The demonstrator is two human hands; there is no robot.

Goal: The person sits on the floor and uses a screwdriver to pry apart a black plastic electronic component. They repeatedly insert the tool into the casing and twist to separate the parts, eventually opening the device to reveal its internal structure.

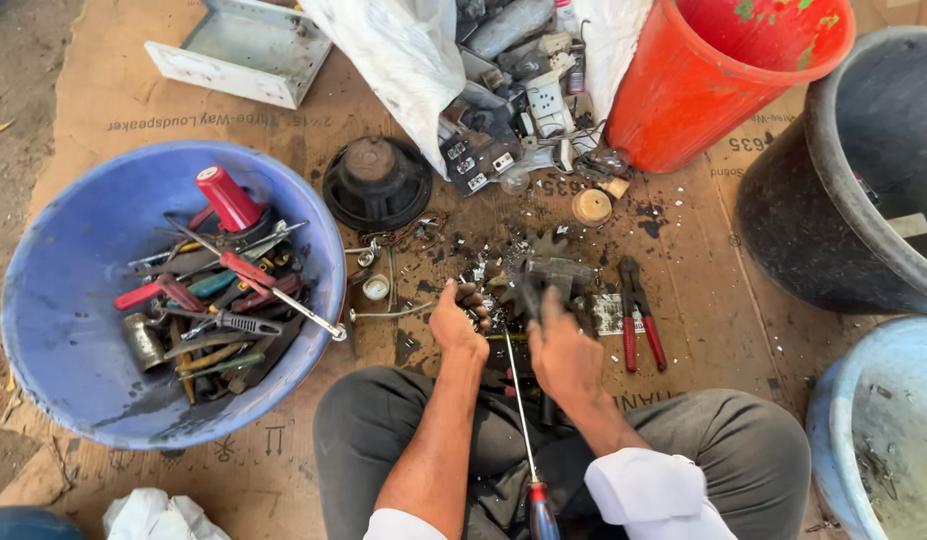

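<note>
Item: dark metal part [546,275], lying on the cardboard floor just beyond both hands, the right hand [564,350] grasping its near side and sitting closer, the left hand [458,322] clenching beside it, a long screwdriver [524,420] running near-to-far between the forearms.

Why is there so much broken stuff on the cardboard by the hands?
Small black and white broken bits lie scattered on the cardboard around the left hand and right hand, which rests on a dark metal part. Old electrical parts spill out of a white bag beside a loose speaker.
</note>
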